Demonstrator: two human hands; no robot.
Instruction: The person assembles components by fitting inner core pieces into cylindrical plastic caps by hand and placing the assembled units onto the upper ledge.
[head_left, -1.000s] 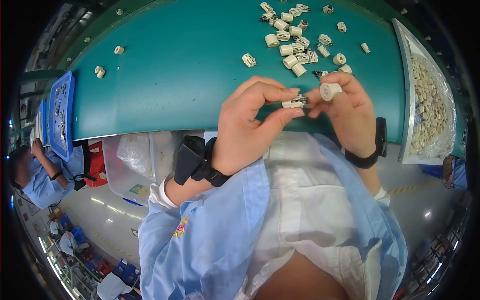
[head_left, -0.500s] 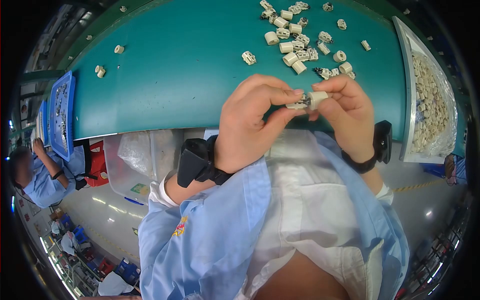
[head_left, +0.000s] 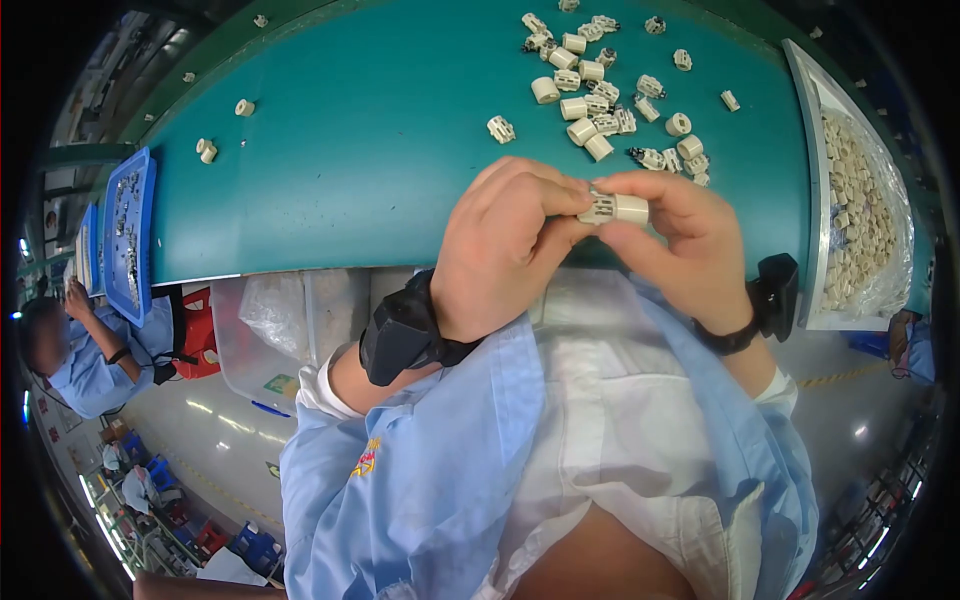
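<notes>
Between my hands, over the front edge of the green table (head_left: pixel 350 180), a slotted cream insert (head_left: pixel 600 208) sits end to end with a round cream cap (head_left: pixel 631 209), the two touching. My left hand (head_left: pixel 505 245) pinches the insert's left end with thumb and forefinger. My right hand (head_left: pixel 685 240) has its thumb and forefinger around the joined parts, near where insert and cap meet. How deep the insert sits in the cap is hard to tell. Loose caps and inserts (head_left: pixel 598 147) lie scattered just beyond my hands.
At the right stands a metal-edged tray (head_left: pixel 815 200) full of cream parts and plastic film. A blue tray (head_left: pixel 146 230) holds small parts at the left, near a seated person (head_left: pixel 95 360). Below the table edge is a clear bin (head_left: pixel 235 340) with plastic bags.
The cap has turned sideways and come against the insert's right end. My right hand has moved left, its fingers now over the joint and close to my left fingertips.
</notes>
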